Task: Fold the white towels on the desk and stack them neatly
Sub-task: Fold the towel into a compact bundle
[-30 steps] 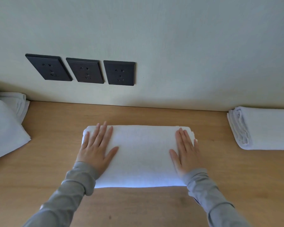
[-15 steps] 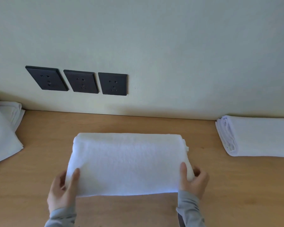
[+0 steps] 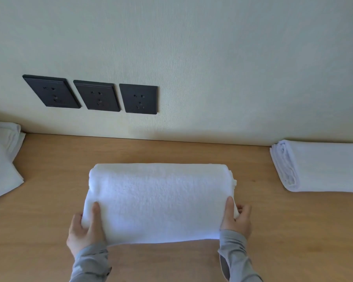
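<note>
From my end I see the folded towel (image 3: 159, 200) in the middle of the desk (image 3: 283, 231), its long sides parallel to the back edge. Both hands grip its near corners. The left hand (image 3: 84, 231) has its thumb on top and fingers tucked beneath, and the right hand (image 3: 236, 218) pinches the same way. I cannot tell whether the near side is lifted off the wood. A second folded towel (image 3: 324, 167) lies at the right edge against the wall, and loose white towels (image 3: 2, 169) sit at the left edge. Three dark sockets (image 3: 94, 95) are on the wall behind.
</note>
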Motion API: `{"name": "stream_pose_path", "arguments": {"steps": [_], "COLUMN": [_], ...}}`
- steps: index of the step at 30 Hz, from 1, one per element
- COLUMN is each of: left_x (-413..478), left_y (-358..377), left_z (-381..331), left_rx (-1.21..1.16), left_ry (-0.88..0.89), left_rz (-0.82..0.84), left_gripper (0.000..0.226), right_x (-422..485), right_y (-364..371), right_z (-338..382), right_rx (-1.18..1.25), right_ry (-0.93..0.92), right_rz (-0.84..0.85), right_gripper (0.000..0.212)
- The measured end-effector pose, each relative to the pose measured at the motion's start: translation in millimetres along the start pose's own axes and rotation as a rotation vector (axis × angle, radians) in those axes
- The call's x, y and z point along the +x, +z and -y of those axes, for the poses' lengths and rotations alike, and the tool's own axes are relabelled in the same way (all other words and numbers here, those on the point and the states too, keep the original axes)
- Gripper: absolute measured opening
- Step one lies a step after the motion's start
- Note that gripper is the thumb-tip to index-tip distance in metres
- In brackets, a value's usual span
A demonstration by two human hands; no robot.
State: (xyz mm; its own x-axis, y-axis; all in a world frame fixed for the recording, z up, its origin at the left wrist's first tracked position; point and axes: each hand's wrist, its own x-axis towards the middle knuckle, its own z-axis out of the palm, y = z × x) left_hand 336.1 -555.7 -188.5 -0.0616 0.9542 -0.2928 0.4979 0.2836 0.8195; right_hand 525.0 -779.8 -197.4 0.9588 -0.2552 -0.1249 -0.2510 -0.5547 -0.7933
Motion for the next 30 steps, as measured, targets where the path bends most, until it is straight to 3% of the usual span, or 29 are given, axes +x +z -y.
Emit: {"name": "stream_pose_path", "arguments": {"steps": [5, 8, 10, 12, 16, 20, 24, 26, 28, 30], "left_x": [-0.4, 2.0, -2.9, -15.0, -44.4, -30.0, 21.9, 42.7, 52.1, 57.3], "left_y": [-5.9, -16.0, -20.9, -17.0, 24.5, 49.2, 26.0, 12.8, 4.5, 1.4], "left_z": [-8.6, -20.1, -33.3, -47.6, -63.8, -54.4, -53.4, -61.0, -70.3, -77.6], "left_rx": [0.058, 0.173, 0.280, 0.463, 0.822, 0.947, 1.007, 0.903, 0.606, 0.379], "left_ry": [0.014, 0.127, 0.231, 0.422, 0.902, 1.013, 0.956, 0.776, 0.525, 0.330], "left_rz": [0.092, 0.090, 0.058, 0.079, 0.376, 0.463, 0.403, 0.434, 0.405, 0.272], "left_gripper": [0.047, 0.075, 0.094, 0.100, 0.081, 0.064, 0.062, 0.064, 0.074, 0.078], "right_x": [-1.1, -3.7, -5.9, -15.2, -46.3, -40.9, -2.0, 14.5, 26.4, 33.4], "right_y": [-7.6, -18.4, -27.3, -29.5, 10.5, 39.7, 26.6, 18.5, 12.2, 7.2], "right_z": [2.4, 13.8, 28.6, 51.1, 91.3, 85.6, 69.0, 65.2, 65.3, 67.9], "right_rx": [-0.038, -0.059, -0.140, -0.219, -0.383, -0.728, -0.841, -0.806, -0.584, -0.252], "right_ry": [-0.032, -0.084, -0.213, -0.428, -0.842, -0.964, -0.844, -0.787, -0.697, -0.496], "right_rz": [0.056, 0.075, -0.009, -0.035, 0.306, 0.581, 0.531, 0.516, 0.450, 0.279], "right_gripper": [0.030, 0.039, 0.057, 0.062, 0.049, 0.054, 0.057, 0.060, 0.060, 0.056]}}
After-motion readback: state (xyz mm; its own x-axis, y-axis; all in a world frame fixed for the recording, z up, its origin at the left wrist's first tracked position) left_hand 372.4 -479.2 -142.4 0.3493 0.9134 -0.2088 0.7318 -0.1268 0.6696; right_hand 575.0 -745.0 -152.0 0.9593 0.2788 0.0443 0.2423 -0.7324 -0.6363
